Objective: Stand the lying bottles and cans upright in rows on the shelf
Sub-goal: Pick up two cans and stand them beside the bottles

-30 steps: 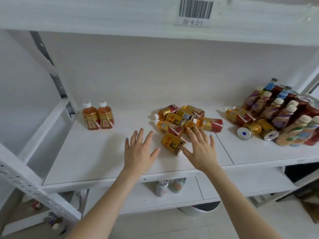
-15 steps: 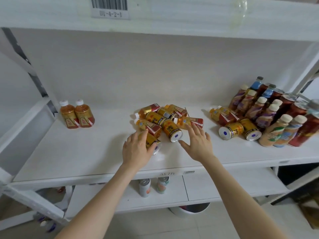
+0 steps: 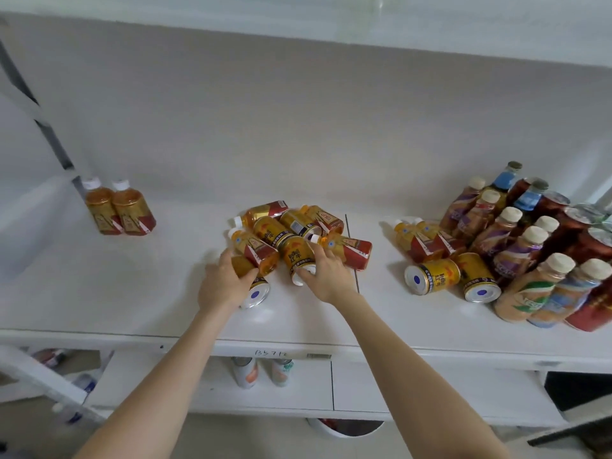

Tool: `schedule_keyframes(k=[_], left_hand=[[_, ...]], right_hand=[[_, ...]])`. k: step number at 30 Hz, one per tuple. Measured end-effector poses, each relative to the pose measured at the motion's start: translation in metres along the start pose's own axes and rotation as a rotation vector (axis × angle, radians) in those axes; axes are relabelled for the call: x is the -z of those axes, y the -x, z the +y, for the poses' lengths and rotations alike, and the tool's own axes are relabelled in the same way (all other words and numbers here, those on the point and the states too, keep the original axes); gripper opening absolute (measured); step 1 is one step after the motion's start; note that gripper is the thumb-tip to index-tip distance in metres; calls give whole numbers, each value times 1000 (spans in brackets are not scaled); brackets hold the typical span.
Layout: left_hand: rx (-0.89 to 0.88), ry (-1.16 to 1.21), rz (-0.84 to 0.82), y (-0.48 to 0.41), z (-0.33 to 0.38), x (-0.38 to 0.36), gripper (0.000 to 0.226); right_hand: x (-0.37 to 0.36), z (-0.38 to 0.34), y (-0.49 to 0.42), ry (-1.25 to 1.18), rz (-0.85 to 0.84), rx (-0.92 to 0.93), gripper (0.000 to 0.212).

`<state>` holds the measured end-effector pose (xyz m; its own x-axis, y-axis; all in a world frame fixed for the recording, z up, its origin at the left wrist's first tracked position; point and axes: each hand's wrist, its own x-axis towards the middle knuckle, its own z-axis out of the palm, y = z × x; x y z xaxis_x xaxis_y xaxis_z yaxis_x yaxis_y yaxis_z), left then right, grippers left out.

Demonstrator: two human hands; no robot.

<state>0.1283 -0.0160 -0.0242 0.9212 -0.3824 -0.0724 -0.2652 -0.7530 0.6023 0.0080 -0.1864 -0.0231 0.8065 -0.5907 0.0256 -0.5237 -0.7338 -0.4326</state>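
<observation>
A heap of lying gold cans and orange tea bottles (image 3: 298,226) sits mid-shelf on the white shelf (image 3: 132,293). My left hand (image 3: 222,283) is closed around a lying gold can (image 3: 253,289) at the heap's near left. My right hand (image 3: 326,271) grips a second lying gold can (image 3: 295,256) beside it. Two more gold cans (image 3: 433,274) and lying tea bottles (image 3: 420,236) rest further right. Two tea bottles (image 3: 119,210) stand upright at the far left.
Several upright bottles and red cans (image 3: 536,246) crowd the right end of the shelf. A lower shelf holds two upright cans (image 3: 261,372). A slanted frame post (image 3: 39,120) rises at the left. An upper shelf board (image 3: 331,24) hangs overhead.
Both hands reached forward into the heap and closed on a gold can each. The camera view shifted right and downward.
</observation>
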Motion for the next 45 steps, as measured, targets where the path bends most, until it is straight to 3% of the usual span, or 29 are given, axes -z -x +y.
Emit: schedule_keyframes(k=[4,7,9,14,19,22,26,36,45], left_hand=[[277,388,-132,-11,-4,1,70],[371,719,-190,-16,-8,-1,68],[371,770,-177,-14,-11,-1,67],[205,752,-107,2,-18,-6,54],[-35,550,-84,19,-12,-13,76],[-110,480,-91,28,-10,-18,86],[-124,475,-78,36,-13,-21,89],[-173,458,-11,48,-18,-21,83],[-221,452,21,41,-41,13,84]], right_hand=[[-13,-4,-25,-188,-19,-72,68],[-19,-8,-39,-298,-12,-169,56],[-19,-8,-42,-371,0,-222,50],[-25,-5,-19,-559,121,-213,61],[-24,-6,20,-703,238,-96,76],[-22,-4,35,-733,265,-93,74],[-26,6,46,-765,236,-165,66],[-29,12,54,-727,207,-154,74],[-32,-32,61,-690,192,-127,75]])
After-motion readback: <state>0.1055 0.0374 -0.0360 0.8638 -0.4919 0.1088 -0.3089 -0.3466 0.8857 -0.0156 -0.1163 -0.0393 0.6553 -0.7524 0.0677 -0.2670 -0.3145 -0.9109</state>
